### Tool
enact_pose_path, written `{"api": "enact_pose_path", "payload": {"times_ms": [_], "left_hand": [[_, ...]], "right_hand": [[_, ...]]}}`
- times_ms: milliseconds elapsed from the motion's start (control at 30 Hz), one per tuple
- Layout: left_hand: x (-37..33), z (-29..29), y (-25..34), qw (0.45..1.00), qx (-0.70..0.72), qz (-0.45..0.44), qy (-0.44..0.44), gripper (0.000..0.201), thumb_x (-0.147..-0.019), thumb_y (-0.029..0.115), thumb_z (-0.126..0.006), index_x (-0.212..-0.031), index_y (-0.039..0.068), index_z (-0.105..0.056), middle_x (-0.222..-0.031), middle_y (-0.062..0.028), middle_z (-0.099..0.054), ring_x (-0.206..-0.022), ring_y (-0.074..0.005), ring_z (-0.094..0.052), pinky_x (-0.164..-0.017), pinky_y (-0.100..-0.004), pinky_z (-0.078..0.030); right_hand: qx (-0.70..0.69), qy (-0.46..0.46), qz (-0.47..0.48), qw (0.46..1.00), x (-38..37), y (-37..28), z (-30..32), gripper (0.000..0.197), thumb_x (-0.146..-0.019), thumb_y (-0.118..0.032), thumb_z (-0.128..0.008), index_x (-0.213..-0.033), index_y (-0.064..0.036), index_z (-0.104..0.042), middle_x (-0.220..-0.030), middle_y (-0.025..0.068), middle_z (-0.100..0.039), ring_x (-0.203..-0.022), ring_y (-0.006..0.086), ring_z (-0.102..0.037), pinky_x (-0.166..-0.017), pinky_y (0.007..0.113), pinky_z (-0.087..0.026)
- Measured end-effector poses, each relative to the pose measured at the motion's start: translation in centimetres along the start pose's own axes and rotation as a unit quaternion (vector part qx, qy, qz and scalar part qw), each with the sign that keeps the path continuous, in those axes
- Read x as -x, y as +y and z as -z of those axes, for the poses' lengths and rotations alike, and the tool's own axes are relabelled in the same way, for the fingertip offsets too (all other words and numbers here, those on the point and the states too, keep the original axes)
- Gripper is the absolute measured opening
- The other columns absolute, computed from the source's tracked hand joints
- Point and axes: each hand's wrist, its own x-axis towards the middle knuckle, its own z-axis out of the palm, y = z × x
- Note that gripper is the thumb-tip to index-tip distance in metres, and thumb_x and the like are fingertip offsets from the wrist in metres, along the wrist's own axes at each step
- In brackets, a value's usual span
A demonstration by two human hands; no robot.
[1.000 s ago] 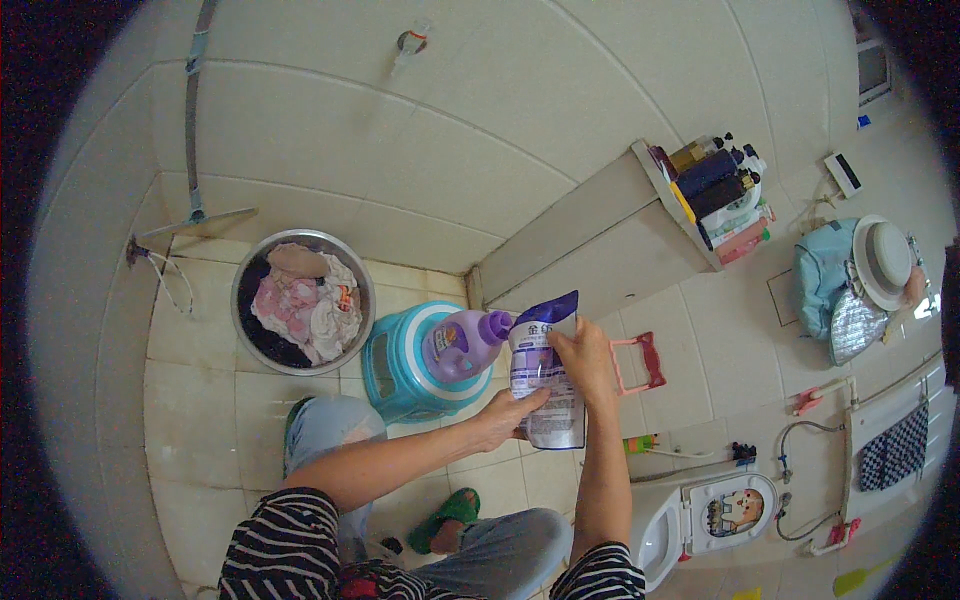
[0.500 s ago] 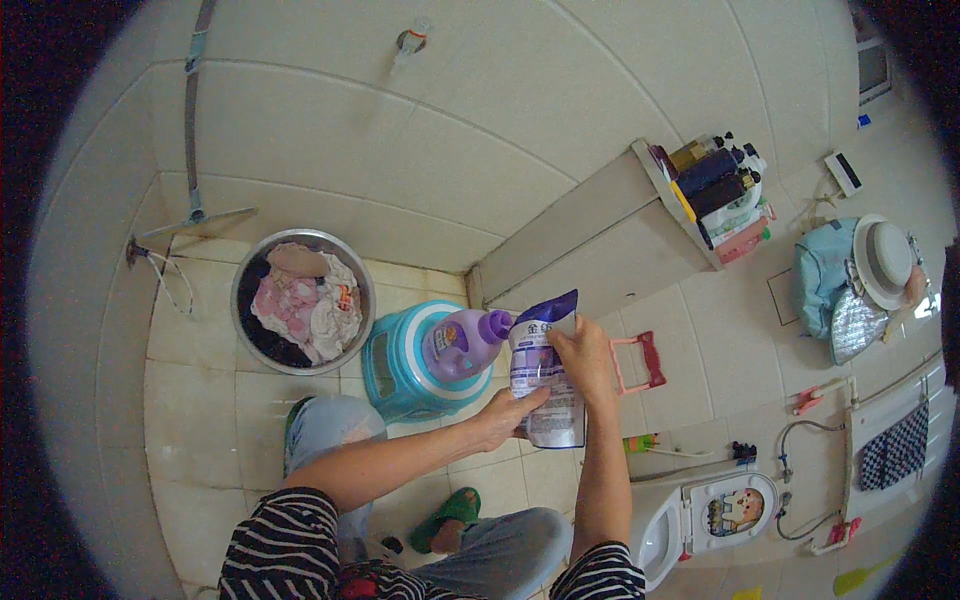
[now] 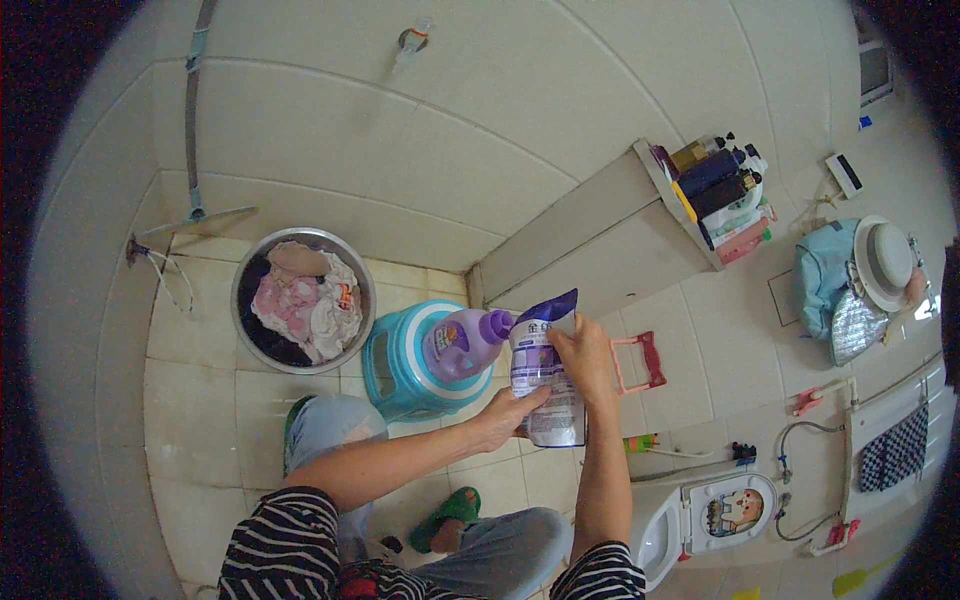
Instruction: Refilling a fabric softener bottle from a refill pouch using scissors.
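Observation:
Both my hands hold a purple and white refill pouch (image 3: pixel 545 375). My left hand (image 3: pixel 508 418) grips its lower left side, thumb across the front. My right hand (image 3: pixel 585 362) is closed around its upper right edge. The pouch's upper left side meets the mouth of a purple detergent bottle (image 3: pixel 463 345); whether its spout sits inside the mouth cannot be made out. The bottle has a moulded handle and no cap on it. It stands on a turquoise plastic stool (image 3: pixel 398 385) with a white ring on top.
A metal basin (image 3: pixel 245 335) of pink, white and dark clothes stands on the floor at left. A shelf with several bottles (image 3: pixel 715 185) is at upper right. A toilet (image 3: pixel 655 535) is at lower right, and a squeegee (image 3: pixel 200 217) leans against the wall.

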Motion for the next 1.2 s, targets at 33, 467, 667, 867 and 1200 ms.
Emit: {"api": "enact_pose_path", "payload": {"times_ms": [33,467,667,867,1200], "left_hand": [[0.0,0.1,0.0,1.0,0.0,0.0,0.001,0.033,-0.089,0.034,-0.051,-0.113,0.012,-0.05,-0.101,-0.0018,-0.057,-0.089,-0.0147,-0.058,-0.068,-0.0374,-0.053],[0.1,-0.3,0.2,1.0,-0.008,-0.008,0.012,0.032,-0.089,0.032,-0.05,-0.113,0.011,-0.049,-0.098,-0.0015,-0.058,-0.086,-0.0142,-0.06,-0.066,-0.0361,-0.054],[0.4,-0.7,0.5,0.999,-0.022,-0.008,0.03,0.031,-0.089,0.032,-0.05,-0.112,0.011,-0.05,-0.097,-0.0015,-0.059,-0.084,-0.0136,-0.06,-0.064,-0.0359,-0.054],[0.3,-0.8,0.3,0.999,-0.013,-0.016,0.028,0.031,-0.089,0.032,-0.05,-0.112,0.01,-0.05,-0.097,-0.0017,-0.059,-0.084,-0.013,-0.06,-0.063,-0.0349,-0.055],[0.0,-0.7,0.2,1.0,-0.005,-0.003,0.015,0.033,-0.088,0.032,-0.053,-0.115,0.013,-0.048,-0.103,-0.0011,-0.057,-0.092,-0.0169,-0.058,-0.073,-0.0432,-0.052]], "right_hand": [[-0.001,-0.001,0.0,1.0,0.0,-0.3,0.1,0.025,-0.069,-0.017,-0.065,-0.079,0.0047,-0.057,-0.064,0.0211,-0.057,-0.058,0.0311,-0.058,-0.053,0.038,-0.044],[-0.028,-0.002,0.03,0.999,0.0,-0.4,0.1,0.021,-0.072,-0.014,-0.062,-0.081,0.0038,-0.057,-0.065,0.0214,-0.057,-0.058,0.0322,-0.057,-0.051,0.039,-0.043],[-0.023,0.007,0.04,0.999,0.1,-0.6,0.3,0.02,-0.073,-0.014,-0.061,-0.078,0.004,-0.055,-0.066,0.0219,-0.057,-0.059,0.0333,-0.057,-0.052,0.039,-0.042],[-0.012,0.005,0.021,1.0,0.1,-0.2,0.2,0.019,-0.073,-0.014,-0.061,-0.077,0.0038,-0.055,-0.064,0.0212,-0.056,-0.057,0.0314,-0.056,-0.051,0.038,-0.042],[-0.004,0.015,0.042,0.999,0.1,-0.2,0.2,0.019,-0.073,-0.013,-0.06,-0.077,0.0046,-0.054,-0.064,0.0232,-0.055,-0.057,0.0328,-0.055,-0.052,0.039,-0.041]]}}
